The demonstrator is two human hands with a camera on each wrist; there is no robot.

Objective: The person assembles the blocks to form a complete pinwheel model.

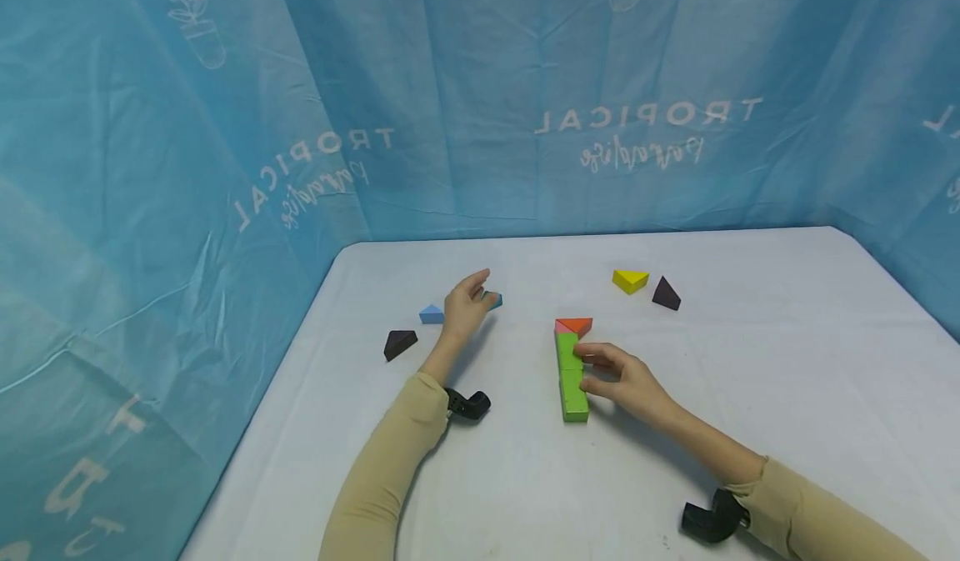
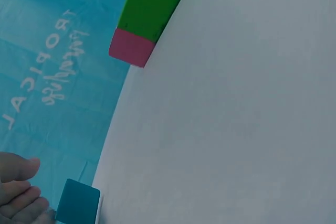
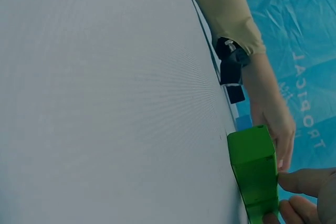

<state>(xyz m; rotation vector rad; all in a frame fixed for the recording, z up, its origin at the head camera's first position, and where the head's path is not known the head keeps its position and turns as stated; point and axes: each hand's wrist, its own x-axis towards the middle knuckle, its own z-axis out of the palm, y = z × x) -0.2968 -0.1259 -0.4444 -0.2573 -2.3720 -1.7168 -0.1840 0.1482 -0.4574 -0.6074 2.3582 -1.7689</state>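
Note:
Two green blocks (image 1: pixel 572 394) lie end to end in a row, with a pink block (image 1: pixel 561 326) and an orange triangular block (image 1: pixel 576 326) at the far end. From the right side, my right hand (image 1: pixel 622 382) touches the green row with thumb and fingertips; one fingertip overlaps its upper face. My left hand (image 1: pixel 465 307) hovers beside a teal block (image 1: pixel 492 301), fingers loosely spread. In the left wrist view the teal block (image 2: pixel 79 202) sits beside the fingers, not enclosed by them; contact at the fingertips is unclear.
Left of the left hand lie a light blue triangular block (image 1: pixel 432 315) and a dark block (image 1: pixel 400 343). A yellow triangular block (image 1: pixel 630 281) and another dark block (image 1: pixel 666 294) lie at the back right. Blue printed curtains (image 1: pixel 480 177) border the white table (image 1: pixel 787 353).

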